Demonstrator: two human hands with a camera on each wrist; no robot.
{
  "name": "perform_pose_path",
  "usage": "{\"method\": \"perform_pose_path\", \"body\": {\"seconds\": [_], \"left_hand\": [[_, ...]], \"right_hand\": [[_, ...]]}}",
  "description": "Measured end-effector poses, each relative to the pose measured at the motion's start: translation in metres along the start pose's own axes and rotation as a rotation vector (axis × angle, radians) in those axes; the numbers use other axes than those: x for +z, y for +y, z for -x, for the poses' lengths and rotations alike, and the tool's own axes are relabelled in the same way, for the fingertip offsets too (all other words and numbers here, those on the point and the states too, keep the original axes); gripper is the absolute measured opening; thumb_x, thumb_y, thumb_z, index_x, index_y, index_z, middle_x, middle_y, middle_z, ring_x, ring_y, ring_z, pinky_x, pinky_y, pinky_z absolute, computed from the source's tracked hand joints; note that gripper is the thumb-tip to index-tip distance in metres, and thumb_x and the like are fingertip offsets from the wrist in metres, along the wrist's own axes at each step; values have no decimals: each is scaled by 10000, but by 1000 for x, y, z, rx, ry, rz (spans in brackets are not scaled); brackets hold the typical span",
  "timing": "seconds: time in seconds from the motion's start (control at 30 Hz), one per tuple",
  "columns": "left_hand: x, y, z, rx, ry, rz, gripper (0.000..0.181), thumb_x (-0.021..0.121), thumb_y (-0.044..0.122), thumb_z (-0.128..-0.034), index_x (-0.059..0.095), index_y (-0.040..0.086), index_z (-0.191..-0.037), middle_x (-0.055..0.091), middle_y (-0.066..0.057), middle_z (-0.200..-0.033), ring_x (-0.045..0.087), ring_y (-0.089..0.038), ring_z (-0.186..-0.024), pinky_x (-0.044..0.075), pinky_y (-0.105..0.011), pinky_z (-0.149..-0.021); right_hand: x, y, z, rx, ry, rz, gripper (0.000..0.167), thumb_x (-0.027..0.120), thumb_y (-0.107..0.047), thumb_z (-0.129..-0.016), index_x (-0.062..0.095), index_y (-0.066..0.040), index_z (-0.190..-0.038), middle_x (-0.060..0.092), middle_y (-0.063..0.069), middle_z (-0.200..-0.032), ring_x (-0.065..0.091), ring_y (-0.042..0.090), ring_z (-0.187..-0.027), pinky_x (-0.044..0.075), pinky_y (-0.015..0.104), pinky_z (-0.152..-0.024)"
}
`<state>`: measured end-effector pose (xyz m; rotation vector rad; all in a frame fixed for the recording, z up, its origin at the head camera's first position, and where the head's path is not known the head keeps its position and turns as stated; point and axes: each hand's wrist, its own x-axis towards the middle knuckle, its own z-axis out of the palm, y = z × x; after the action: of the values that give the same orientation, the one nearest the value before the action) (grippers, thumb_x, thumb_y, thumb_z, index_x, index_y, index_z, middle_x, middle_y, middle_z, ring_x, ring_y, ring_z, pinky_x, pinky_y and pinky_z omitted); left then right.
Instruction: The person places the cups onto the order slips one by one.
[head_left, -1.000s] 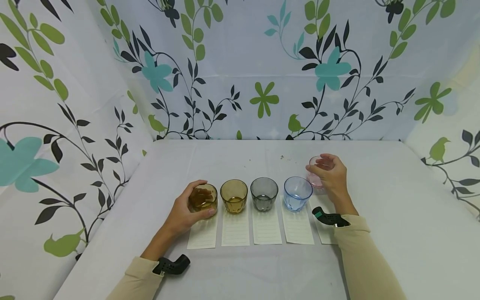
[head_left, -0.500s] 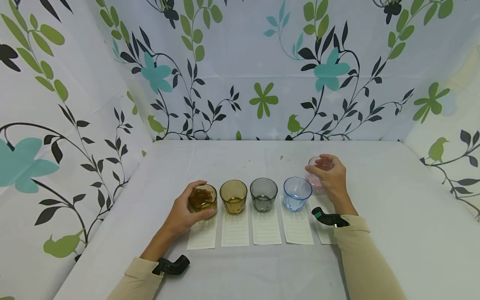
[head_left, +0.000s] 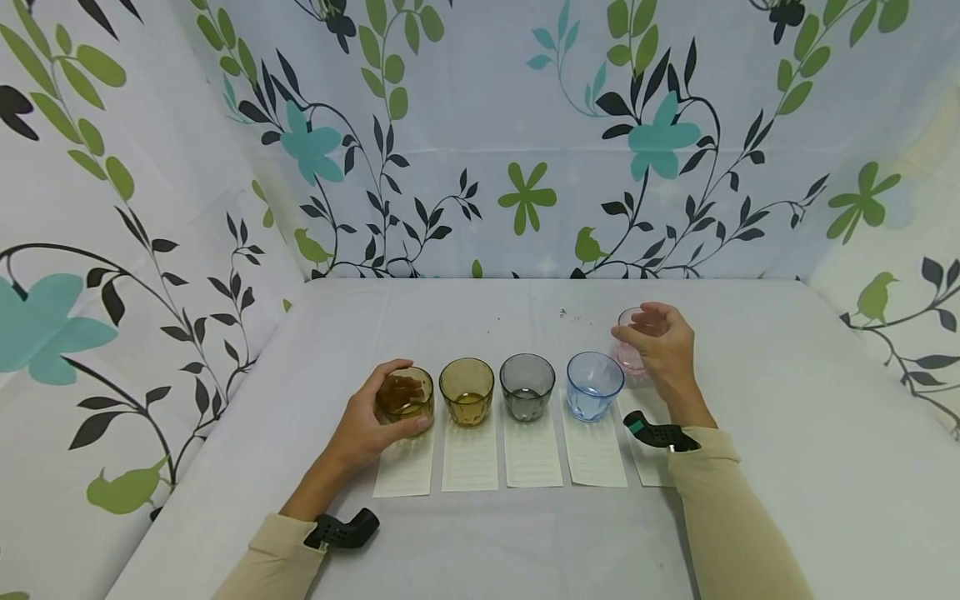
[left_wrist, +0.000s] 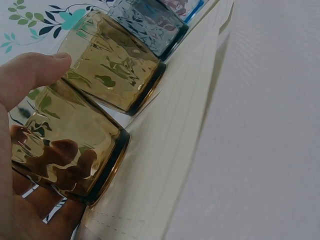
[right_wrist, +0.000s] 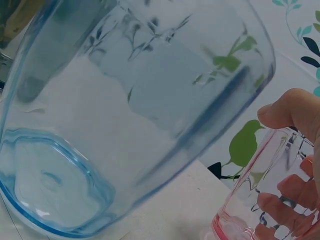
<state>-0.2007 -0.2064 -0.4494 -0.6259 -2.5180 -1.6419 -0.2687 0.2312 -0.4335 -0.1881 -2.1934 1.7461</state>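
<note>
At the left end of a row of glasses, my left hand (head_left: 365,429) grips a brown glass (head_left: 417,398), thumb on the near side and fingers behind it. The left wrist view shows the fingers through this amber glass (left_wrist: 75,135). My right hand (head_left: 666,350) holds a pink glass (head_left: 630,358) at the row's right end, set a little farther back; the right wrist view shows thumb and fingers around the clear pink glass (right_wrist: 250,200). Between the hands stand an amber glass (head_left: 467,392), a grey glass (head_left: 528,387) and a blue glass (head_left: 595,386), all upright.
Several lined paper strips (head_left: 470,467) lie in front of the glasses on the white table (head_left: 480,542). A patterned cloth (head_left: 450,150) hangs behind and at the sides. A few small specks (head_left: 563,313) mark the table's far part.
</note>
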Motion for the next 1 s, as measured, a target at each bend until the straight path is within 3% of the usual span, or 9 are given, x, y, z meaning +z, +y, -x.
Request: {"method": "perform_pose_path", "body": {"seconds": [0.7,1.0], "left_hand": [[0,0,-1,0,0,-10,799,844,204,-820,427,264,-1499,602,-87,-1309,601,-279,-1183,445,-550,-1025],[0,0,0,6,-1,-12,798,844,199,-822,425,280,-1496,610,-85,-1297,607,-272,-1176,454,-539,-1023]], "right_hand": [[-2,-12,1,-14,5,-14,652,807,-198,-878,471,-54,-1418,582,178,-1342,567,227,-1199,512,261,-977],[-2,-12,0,-16,9,-13,655,803,-203,-882,464,-62,-1424,589,155,-1341,567,206,-1196,508,293,-1006]]}}
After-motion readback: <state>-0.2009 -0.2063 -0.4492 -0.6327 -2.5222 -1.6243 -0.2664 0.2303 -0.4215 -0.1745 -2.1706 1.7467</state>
